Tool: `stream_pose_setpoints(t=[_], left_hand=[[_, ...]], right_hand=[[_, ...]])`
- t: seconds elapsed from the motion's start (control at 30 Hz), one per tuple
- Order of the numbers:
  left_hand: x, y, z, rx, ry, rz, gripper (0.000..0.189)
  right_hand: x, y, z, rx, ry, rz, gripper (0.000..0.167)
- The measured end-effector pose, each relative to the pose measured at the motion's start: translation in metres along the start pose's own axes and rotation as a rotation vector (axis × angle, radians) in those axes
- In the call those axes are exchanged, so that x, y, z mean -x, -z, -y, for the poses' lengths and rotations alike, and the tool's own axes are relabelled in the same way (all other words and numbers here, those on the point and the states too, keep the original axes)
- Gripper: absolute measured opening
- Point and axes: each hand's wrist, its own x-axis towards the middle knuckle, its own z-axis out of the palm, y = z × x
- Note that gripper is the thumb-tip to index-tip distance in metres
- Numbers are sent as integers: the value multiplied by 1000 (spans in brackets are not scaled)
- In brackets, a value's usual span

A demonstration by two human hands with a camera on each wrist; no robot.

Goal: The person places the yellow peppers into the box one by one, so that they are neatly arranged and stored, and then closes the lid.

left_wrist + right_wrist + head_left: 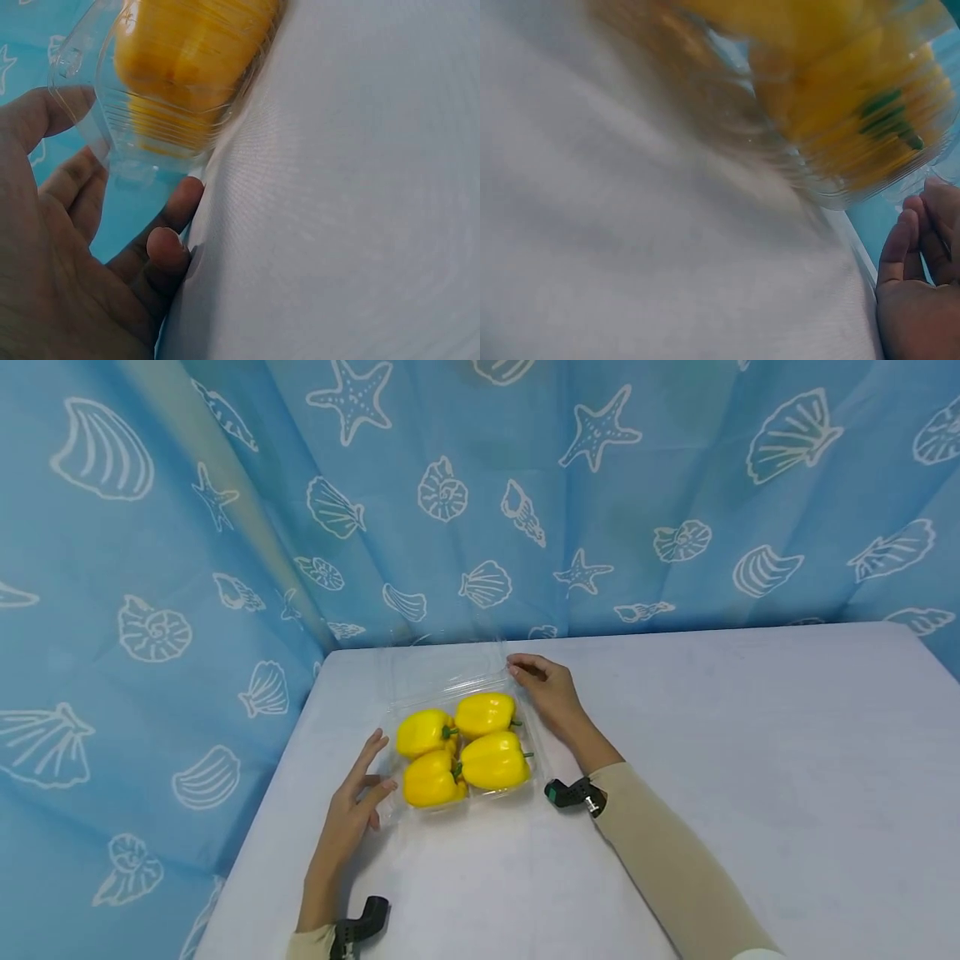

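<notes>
A clear plastic clamshell box (536,752) sits on the table with its lid (442,668) folded back toward the curtain. Inside the box lie several yellow bell peppers (495,762) with green stems. On its left side my left hand (352,806) is spread with loose fingers, thumb close at the rim. The left wrist view shows the left hand's fingertips (79,105) at the clear rim. At the far right corner my right hand (549,693) pinches the lid's edge between thumb and forefinger. In the right wrist view, the right fingers (907,232) are beside the ribbed wall.
A white cloth covers the table (735,760), which stretches far to the right. A blue curtain (480,493) with white shells and starfish hangs behind it and along the left side. Black wrist cameras (573,795) sit on both wrists.
</notes>
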Motion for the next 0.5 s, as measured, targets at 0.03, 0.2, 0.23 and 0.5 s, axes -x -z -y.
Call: stream_pose_setpoints(t=[0.03,0.2,0.23,0.5], left_hand=[[0,0,0,1,2,-1,58],[-1,-1,1,2,10,3,58],[-1,-1,1,0,11,1,58],[-1,1,0,1,14,0,59]], right_hand=[[0,0,1,-12,7,-5,37],[0,3,2,-86,75,-23,34],[0,3,2,-100,89,-25,33],[-1,3,2,-145,111,-39,30]])
